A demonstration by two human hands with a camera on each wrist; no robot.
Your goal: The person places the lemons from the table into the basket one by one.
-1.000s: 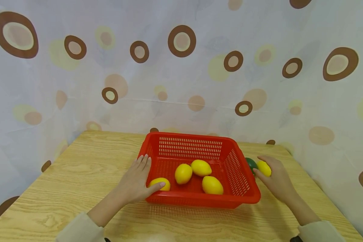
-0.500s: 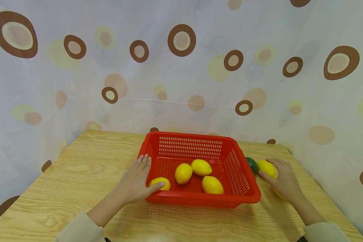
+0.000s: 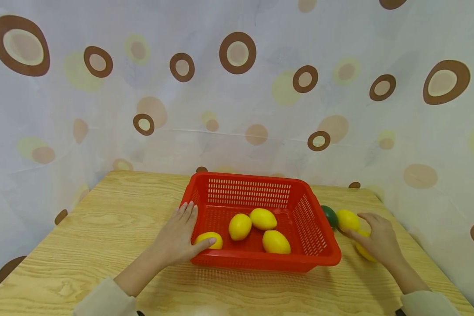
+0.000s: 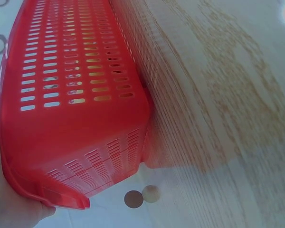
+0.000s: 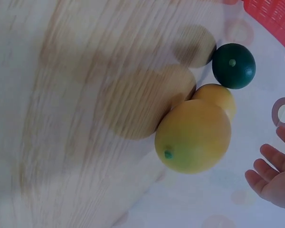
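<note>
Spotted cloth hung behind a pale wooden tabletop (image 3: 102, 237), and on it stood a red basket (image 3: 256, 263) with four lemons inside. The person's left hand (image 3: 177, 239) lay against the basket's near left corner, fingers straight and close together along the wall, thumb hooked over the rim beside the nearest of those lemons (image 3: 208, 240). It steadied the basket more than it gripped it.

Outside the basket, to its right, lay a dark green lime (image 3: 329, 215) just beside the basket wall, a lemon (image 3: 347, 220) touching or nearly touching it, and a second lemon (image 3: 364, 251) nearer the tabletop's right edge. The right hand (image 3: 377, 241) hovered over that second lemon, fingers (image 5: 270, 168) spread and relaxed; from the wrist view they were apart from the fruit and pinched nothing.

As I judged it, the risk lay in those round fruits sitting so close together near the edge. A loose or glancing grasp could nudge one into its neighbour and send the lime or a lemon rolling, perhaps off the right side. Reaching across, the hand might also knock the basket rim, which the flat left hand would hardly stop from sliding.
</note>
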